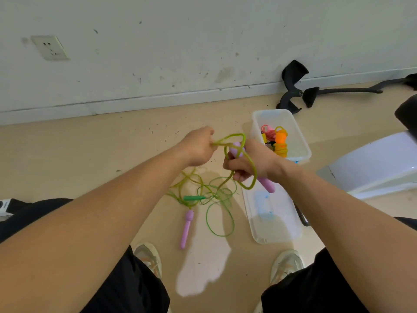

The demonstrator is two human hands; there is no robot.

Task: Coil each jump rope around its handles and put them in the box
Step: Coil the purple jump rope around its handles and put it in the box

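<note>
My right hand (252, 161) grips a purple handle (267, 185) of a jump rope, held above the floor. Its yellow-green rope (244, 141) loops around the handle's top, and my left hand (198, 145) pinches a strand of it. The rope trails down to a tangle (216, 195) on the floor, where a second purple handle (186, 227) and a green handle (194, 198) lie. The clear plastic box (303, 141) stands to the right and holds coiled orange, yellow and pink ropes (279, 141).
The box's clear lid (270, 222) lies flat on the floor below my right hand. My two shoes (149, 258) are at the bottom. Black chair parts (293, 86) lie by the wall, and a white object (372, 163) sits at the right.
</note>
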